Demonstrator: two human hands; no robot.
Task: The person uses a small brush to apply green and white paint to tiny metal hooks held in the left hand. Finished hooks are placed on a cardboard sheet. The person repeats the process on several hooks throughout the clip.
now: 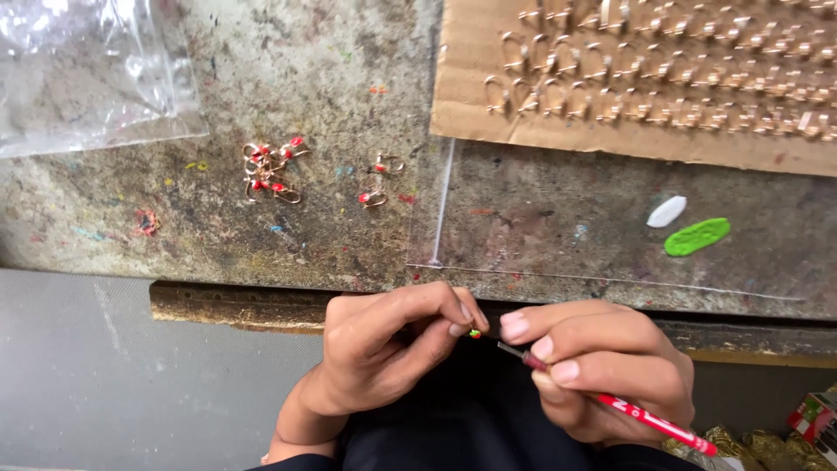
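Note:
My left hand [397, 344] pinches a tiny jewellery piece [475, 333] with a red and green spot between thumb and fingertips, just below the worktable's front edge. My right hand [602, 366] grips a thin red tool [645, 417] like a pen, its dark tip [508, 350] pointing at the small piece, a little to its right. Both hands are close together over my dark-clothed lap.
On the stained worktable [331, 235] lie a cluster of gold hooks with red dots [268, 170] and two more [381, 180]. A cardboard sheet [471, 96] carries several rows of gold hooks. A green blob [697, 236] and a white blob [667, 211] sit on a clear sheet. A plastic bag [87, 70] lies at the far left.

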